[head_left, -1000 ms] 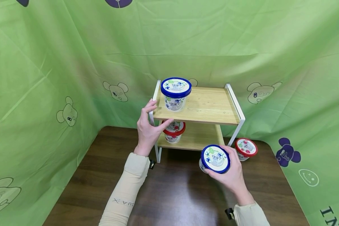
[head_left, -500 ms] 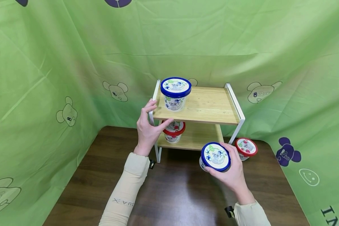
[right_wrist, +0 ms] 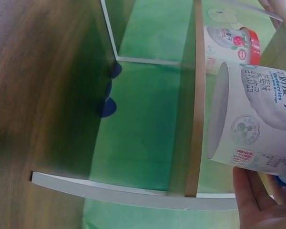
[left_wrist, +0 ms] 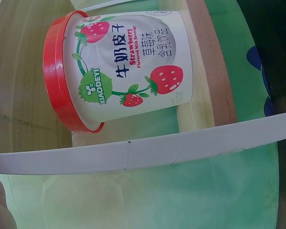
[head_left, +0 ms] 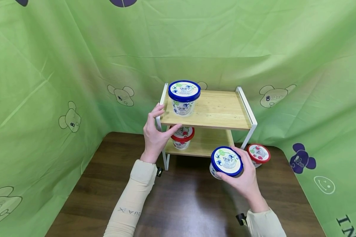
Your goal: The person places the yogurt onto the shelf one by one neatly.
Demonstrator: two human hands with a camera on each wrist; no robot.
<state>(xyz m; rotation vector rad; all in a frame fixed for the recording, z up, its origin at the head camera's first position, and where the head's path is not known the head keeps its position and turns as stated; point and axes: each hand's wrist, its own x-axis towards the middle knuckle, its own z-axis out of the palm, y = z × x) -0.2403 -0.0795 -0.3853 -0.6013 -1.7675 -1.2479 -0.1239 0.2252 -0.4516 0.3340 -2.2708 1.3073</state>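
Note:
My right hand [head_left: 244, 177] grips a white tub [head_left: 226, 161] with a blue lid and blueberry print, held in front of the lower shelf board and tilted slightly. The wrist view on that side shows the fingers [right_wrist: 260, 193] beneath the tub's side. At the front left corner of the two-tier shelf [head_left: 222, 112], my left hand [head_left: 155, 136] holds the frame, fingertips at the side rail and thumb along the upper board's front edge. Another blue-lidded tub [head_left: 184, 98] stands upright on the upper board. Behind my left thumb, a red-lidded strawberry tub [head_left: 182, 140] sits on the lower board.
A second red-lidded tub [head_left: 258, 155] stands on the dark wooden table [head_left: 184, 204], right of the shelf. Green printed cloth [head_left: 213, 39] hangs behind and at both sides. The shelf's white side frame [head_left: 247, 108] rises slightly above the upper board at right.
My right hand has lifted the blue-lidded tub slightly, bringing it nearer the lower board. My left hand and the tubs on the shelf stay where they were.

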